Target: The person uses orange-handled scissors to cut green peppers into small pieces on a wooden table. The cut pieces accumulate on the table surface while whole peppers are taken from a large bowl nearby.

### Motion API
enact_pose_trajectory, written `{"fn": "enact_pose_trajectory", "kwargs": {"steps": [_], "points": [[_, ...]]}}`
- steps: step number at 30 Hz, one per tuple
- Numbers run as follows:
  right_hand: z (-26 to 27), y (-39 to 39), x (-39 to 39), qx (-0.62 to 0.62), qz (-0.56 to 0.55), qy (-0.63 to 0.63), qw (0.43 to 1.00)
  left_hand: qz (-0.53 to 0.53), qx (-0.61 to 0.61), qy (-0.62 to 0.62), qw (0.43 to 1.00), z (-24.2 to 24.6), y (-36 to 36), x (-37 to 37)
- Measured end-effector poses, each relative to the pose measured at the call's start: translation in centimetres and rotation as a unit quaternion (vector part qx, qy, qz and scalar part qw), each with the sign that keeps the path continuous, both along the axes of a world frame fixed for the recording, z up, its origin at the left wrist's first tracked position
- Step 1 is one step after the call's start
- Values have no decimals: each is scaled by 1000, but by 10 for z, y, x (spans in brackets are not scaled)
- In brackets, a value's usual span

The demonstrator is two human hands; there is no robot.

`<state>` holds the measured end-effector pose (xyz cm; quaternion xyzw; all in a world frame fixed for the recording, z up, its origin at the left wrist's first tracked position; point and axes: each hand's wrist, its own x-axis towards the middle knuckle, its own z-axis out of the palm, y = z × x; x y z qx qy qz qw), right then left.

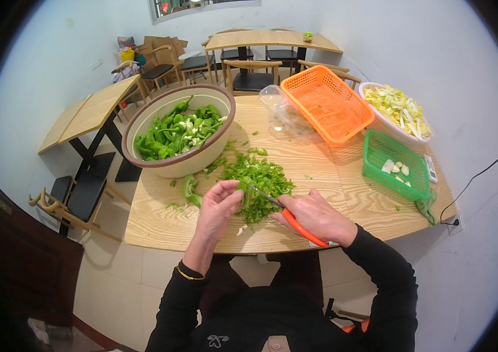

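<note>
Between the thumb and fingers of my left hand (219, 206) is a piece of green pepper (246, 189). My right hand (315, 214) grips scissors with red-orange handles (304, 231), and their blades reach to the pepper piece. Right below lies a pile of chopped green pepper (264, 178) on the wooden table (165, 233). A larger piece of split pepper (191, 189) rests left of the pile. Beyond it stands a cream basin with a brown rim (178, 169), holding whole green peppers (174, 132) with pale cores among them.
An orange plastic basket (328, 105) leans beside a clear plastic bag (282, 114). At the right are a pale basin of cut cabbage (396, 110), a green basket (394, 178) with several garlic cloves, a white remote control (430, 168) and a green cloth (426, 207). A black cord (486, 169) runs to a wall socket.
</note>
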<state>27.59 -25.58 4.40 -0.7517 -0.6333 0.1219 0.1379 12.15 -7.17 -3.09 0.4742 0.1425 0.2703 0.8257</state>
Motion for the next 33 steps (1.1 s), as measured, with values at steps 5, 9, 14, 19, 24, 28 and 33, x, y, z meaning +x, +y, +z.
{"fn": "enact_pose_trajectory", "kwargs": {"steps": [5, 9, 14, 19, 24, 28, 33], "points": [[5, 2, -5, 10, -4, 6, 1000, -11, 10, 20, 1000, 0, -8, 1], [-3, 6, -6, 43, -6, 13, 999, 0, 11, 32, 999, 1, -5, 2], [-16, 7, -2, 84, 3, 30, 996, -27, 6, 48, 998, 3, 2, 0], [-8, 1, 4, 6, -3, 52, 999, -1, -18, 29, 999, 0, 2, 0], [2, 1, -1, -58, -4, 49, 997, -25, -30, -27, 999, 0, -2, 3], [2, 3, -5, -33, -1, 33, 999, -14, 5, 47, 999, 5, -3, 0], [-6, 2, -1, 12, -1, 89, 996, -59, -39, 9, 997, 8, 4, -5]]}}
